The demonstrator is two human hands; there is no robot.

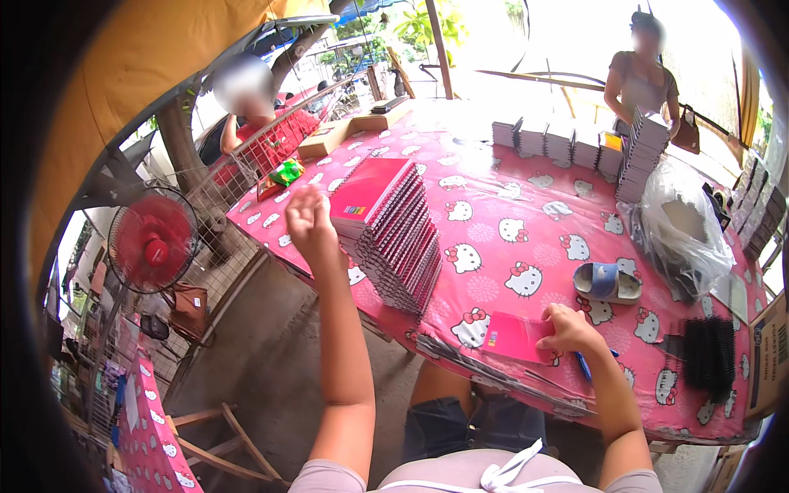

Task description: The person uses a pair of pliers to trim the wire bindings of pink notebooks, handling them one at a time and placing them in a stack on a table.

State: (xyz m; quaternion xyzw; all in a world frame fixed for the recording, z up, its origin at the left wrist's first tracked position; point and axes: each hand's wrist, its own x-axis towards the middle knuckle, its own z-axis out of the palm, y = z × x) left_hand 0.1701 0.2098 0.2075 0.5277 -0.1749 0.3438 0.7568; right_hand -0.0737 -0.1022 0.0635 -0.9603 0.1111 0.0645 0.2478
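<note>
My left hand is raised at the left side of a tall stack of spiral notebooks with pink covers. Its fingers are loosely bent and apart, and nothing shows in them. Under my right hand, a pink notebook cover lies near the table's front edge, its right end between thumb and fingers. A blue pen lies beside that hand, partly hidden by it. Farther back rests a blue-and-beige slide sandal.
A pink patterned cloth covers the table. Black spiral coils, a cardboard box and a see-through plastic bag are at right. Notebook stacks line the far side. One person stands far right; another is at left, near a red fan.
</note>
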